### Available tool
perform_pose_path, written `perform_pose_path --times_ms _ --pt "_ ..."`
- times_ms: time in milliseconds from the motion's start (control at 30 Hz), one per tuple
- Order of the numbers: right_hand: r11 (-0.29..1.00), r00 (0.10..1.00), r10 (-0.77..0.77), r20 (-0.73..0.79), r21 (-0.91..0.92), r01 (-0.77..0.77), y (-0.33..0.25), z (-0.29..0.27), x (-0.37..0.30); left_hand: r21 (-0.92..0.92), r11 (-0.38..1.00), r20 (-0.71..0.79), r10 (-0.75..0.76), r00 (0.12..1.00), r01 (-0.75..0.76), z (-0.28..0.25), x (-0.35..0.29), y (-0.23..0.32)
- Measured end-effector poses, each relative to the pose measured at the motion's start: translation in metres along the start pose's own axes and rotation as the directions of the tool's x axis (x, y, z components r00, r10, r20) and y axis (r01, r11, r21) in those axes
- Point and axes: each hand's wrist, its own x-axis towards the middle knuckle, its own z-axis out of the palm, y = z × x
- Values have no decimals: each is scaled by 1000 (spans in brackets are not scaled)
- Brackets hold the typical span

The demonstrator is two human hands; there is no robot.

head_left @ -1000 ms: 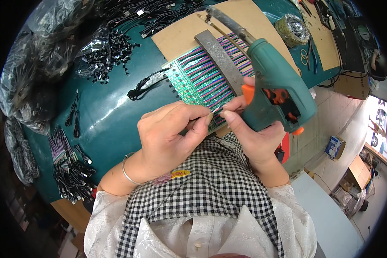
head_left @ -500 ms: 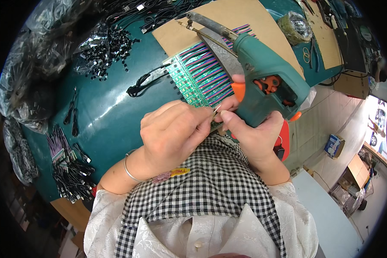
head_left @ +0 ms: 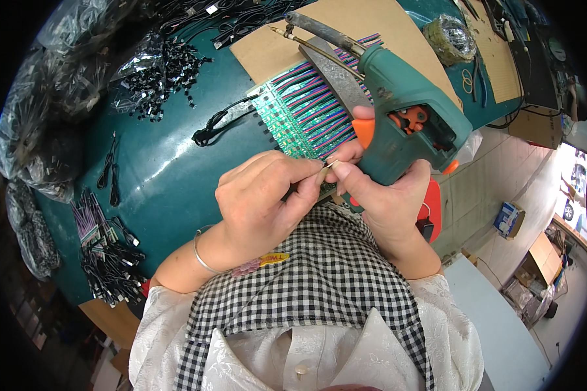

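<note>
A green gun-shaped soldering tool (head_left: 407,98) with orange parts and a long metal tip pointing up and left is held in my right hand (head_left: 388,195). The thumb and a finger of that hand also pinch a short, thin pale strand (head_left: 331,165). My left hand (head_left: 261,192) closes thumb and forefinger at the strand's other end, so both sets of fingertips nearly meet. Just beyond them lies a panel of green circuit boards (head_left: 290,127), with rows of red, blue and black wires (head_left: 319,98) attached. A dark grey metal bar (head_left: 332,75) rests across the wires.
A brown board (head_left: 411,45) lies under the wires on the green table (head_left: 163,156). A coiled black cable (head_left: 209,133) sits left of the panel. Small black connectors (head_left: 163,75), bundled cables (head_left: 107,260) and plastic bags (head_left: 52,130) crowd the left. A solder-like coil (head_left: 449,40) stands far right.
The soldering tool has shifted slightly right with my right hand. My fingertips have moved slightly, and the pale strand between them now lies at a different angle.
</note>
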Motion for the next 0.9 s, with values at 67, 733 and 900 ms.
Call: perform_pose_path --times_ms 67,733,900 --pt "1000 1000 -3 -5 18 3 0 0 0 -8 1000 -6 3 1000 -3 1 0 0" --pt "977 981 -183 62 -104 189 8 -3 -4 2 999 -92 54 994 -54 7 -7 -3" --pt "979 988 -133 81 -143 144 11 -5 -6 -82 982 -19 -172 985 170 -2 -5 4"
